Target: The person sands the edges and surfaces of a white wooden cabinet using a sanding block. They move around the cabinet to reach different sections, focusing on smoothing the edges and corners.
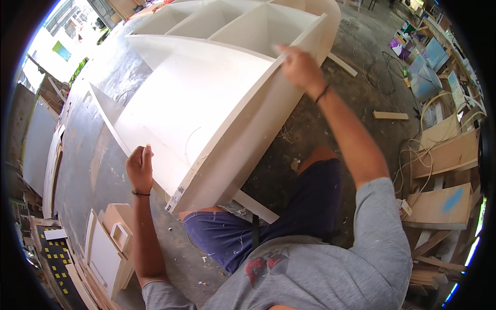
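A large white cabinet carcass [155, 98] lies on the floor before me, with several open compartments at its far end. My right hand [304, 70] is at the far part of its near long edge [243, 111], fingers curled and the fingertips smeared by motion. Whether something small is between them I cannot make out. Over the cabinet's left side, near its lower corner, my left hand [139, 168] is raised with fingers curled in and thumb up. What it holds, if anything, is hidden. A thin curled strand [188, 142] rests on the white panel.
Wooden boards [447, 152] and a pale bucket [424, 82] line the right side, with loose cables nearby. A short wood strip [390, 115] lies on the concrete floor. White-faced panels [106, 248] stand at lower left. A batten [256, 206] sits by my knees.
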`<state>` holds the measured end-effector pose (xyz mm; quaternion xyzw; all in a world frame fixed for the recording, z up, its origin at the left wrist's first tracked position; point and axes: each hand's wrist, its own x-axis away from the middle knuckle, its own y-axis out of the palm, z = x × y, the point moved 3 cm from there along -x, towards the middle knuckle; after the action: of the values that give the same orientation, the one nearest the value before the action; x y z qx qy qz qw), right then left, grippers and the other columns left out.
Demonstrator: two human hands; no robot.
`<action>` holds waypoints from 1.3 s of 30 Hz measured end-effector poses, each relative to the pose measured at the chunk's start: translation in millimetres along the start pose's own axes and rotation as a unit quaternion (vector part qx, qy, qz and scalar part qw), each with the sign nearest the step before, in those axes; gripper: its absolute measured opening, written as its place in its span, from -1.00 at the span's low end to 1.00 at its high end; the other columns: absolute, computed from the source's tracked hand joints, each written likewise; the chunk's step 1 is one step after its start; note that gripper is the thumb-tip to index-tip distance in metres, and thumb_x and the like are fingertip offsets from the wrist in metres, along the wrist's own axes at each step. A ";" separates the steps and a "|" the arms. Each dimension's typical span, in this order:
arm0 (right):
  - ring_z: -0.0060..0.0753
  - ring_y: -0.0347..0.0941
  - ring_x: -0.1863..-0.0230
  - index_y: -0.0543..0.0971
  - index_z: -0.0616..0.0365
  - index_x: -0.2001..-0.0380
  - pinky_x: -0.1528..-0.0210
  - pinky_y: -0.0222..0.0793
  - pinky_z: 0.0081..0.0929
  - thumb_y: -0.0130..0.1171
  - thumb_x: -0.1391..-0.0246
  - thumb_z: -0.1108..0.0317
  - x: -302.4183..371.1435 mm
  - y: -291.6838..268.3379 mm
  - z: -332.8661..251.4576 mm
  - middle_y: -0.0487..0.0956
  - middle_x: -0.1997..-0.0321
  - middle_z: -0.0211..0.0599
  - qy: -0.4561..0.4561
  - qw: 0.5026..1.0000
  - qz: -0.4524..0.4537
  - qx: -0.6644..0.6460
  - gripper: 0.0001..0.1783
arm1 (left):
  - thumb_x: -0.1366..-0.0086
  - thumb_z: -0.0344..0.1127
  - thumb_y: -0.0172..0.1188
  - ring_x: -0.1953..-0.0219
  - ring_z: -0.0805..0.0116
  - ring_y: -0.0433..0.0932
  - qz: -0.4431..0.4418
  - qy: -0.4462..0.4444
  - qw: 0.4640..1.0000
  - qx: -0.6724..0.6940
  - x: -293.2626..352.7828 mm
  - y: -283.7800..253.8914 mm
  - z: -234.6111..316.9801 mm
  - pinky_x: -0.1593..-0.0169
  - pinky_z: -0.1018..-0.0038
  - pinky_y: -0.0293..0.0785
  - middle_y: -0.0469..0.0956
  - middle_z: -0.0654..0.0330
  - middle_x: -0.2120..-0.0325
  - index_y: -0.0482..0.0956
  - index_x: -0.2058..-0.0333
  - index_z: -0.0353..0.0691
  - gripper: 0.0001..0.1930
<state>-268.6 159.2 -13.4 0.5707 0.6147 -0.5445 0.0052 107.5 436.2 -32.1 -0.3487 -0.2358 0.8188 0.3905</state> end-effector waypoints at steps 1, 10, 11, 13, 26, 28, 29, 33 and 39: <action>0.08 0.56 0.13 0.57 -0.02 -0.04 0.06 0.51 -0.17 0.01 -0.08 0.43 -16.0 -8.8 40.2 0.61 0.11 0.05 0.046 0.997 -0.010 0.054 -0.57 | -0.37 -0.23 0.10 0.69 0.62 0.11 -0.002 0.001 1.000 0.011 -1.6 5.0 1.5 0.58 0.50 0.04 0.19 0.33 0.79 0.47 0.59 -0.31 -0.64; 0.03 0.50 0.29 0.54 -0.17 -0.10 0.29 0.50 -0.12 -0.03 -0.09 0.45 20.5 4.8 -18.6 0.46 0.31 -0.10 -0.088 0.988 -0.048 0.116 -0.51 | -0.36 -0.23 0.11 0.69 0.46 0.28 -0.019 0.011 1.000 -0.021 -0.2 2.0 -0.1 0.55 0.43 0.21 0.37 0.16 0.75 0.51 0.57 -0.34 -0.65; -0.02 0.49 0.28 0.53 -0.17 -0.12 0.32 0.50 -0.15 -0.02 -0.08 0.45 38.9 8.7 -59.1 0.44 0.32 -0.12 -0.115 0.989 -0.065 0.064 -0.48 | -0.36 -0.23 0.11 0.68 0.40 0.30 -0.026 0.005 0.999 -0.044 0.4 -4.6 -2.8 0.53 0.41 0.24 0.38 0.12 0.74 0.51 0.57 -0.35 -0.64; -0.12 0.48 0.25 0.47 -0.14 -0.20 0.35 0.50 -0.18 0.02 0.00 0.43 83.5 21.6 -148.0 0.46 0.30 -0.14 -0.140 0.976 -0.159 0.053 -0.39 | -0.36 -0.22 0.11 0.68 0.40 0.30 -0.008 -0.002 0.999 -0.038 6.0 -17.0 -6.2 0.52 0.41 0.25 0.37 0.10 0.74 0.50 0.57 -0.35 -0.64; -0.21 0.38 0.51 0.57 0.19 0.01 0.49 0.30 -0.33 0.12 0.06 0.63 158.5 -8.6 -159.4 0.43 0.50 -0.18 -0.009 0.951 -0.154 -0.269 -0.54 | -0.19 -0.24 0.35 0.27 0.28 0.58 -0.194 0.097 0.976 0.013 78.3 -24.6 97.9 0.13 0.40 0.47 0.59 0.09 0.36 0.58 0.23 -0.32 -0.71; -0.36 0.34 0.53 0.57 0.25 0.04 0.50 0.27 -0.44 0.15 0.05 0.65 172.4 -10.4 -140.6 0.41 0.49 -0.24 0.045 0.939 -0.152 -0.304 -0.58 | -0.16 -0.25 0.36 0.29 0.10 0.58 -0.133 0.117 0.978 -0.114 97.2 -19.1 110.9 0.19 0.33 0.48 0.58 0.03 0.37 0.59 0.22 -0.28 -0.72; -0.44 0.32 0.54 0.57 0.26 0.05 0.50 0.26 -0.49 0.16 0.04 0.64 181.2 -10.0 -131.3 0.40 0.48 -0.28 0.080 0.930 -0.167 -0.319 -0.60 | -0.16 -0.26 0.35 0.31 0.06 0.58 -0.103 0.116 0.978 -0.139 99.9 -13.2 110.6 0.22 0.31 0.48 0.57 0.03 0.39 0.60 0.22 -0.27 -0.73; -0.65 0.25 0.54 0.56 0.27 0.07 0.49 0.21 -0.64 0.22 0.01 0.61 211.7 8.2 -114.2 0.38 0.46 -0.41 0.144 0.880 -0.202 -0.405 -0.64 | -0.19 -0.25 0.30 0.40 0.09 0.59 -0.101 0.106 0.974 -0.173 94.9 -5.8 117.3 0.31 0.30 0.50 0.60 0.08 0.44 0.61 0.22 -0.24 -0.76; -0.69 0.26 0.44 0.54 0.28 0.05 0.43 0.22 -0.70 0.24 -0.03 0.60 214.5 25.5 -83.9 0.40 0.40 -0.48 0.139 0.844 -0.197 -0.479 -0.65 | -0.26 -0.23 0.23 0.37 0.16 0.65 -0.078 0.104 0.965 -0.229 80.5 22.9 145.7 0.31 0.33 0.57 0.65 0.11 0.39 0.62 0.23 -0.22 -0.80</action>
<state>-273.8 358.9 -130.9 0.4338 0.8928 -0.0871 0.0844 -49.8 470.9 15.7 -0.4922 -0.4015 0.6692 0.3855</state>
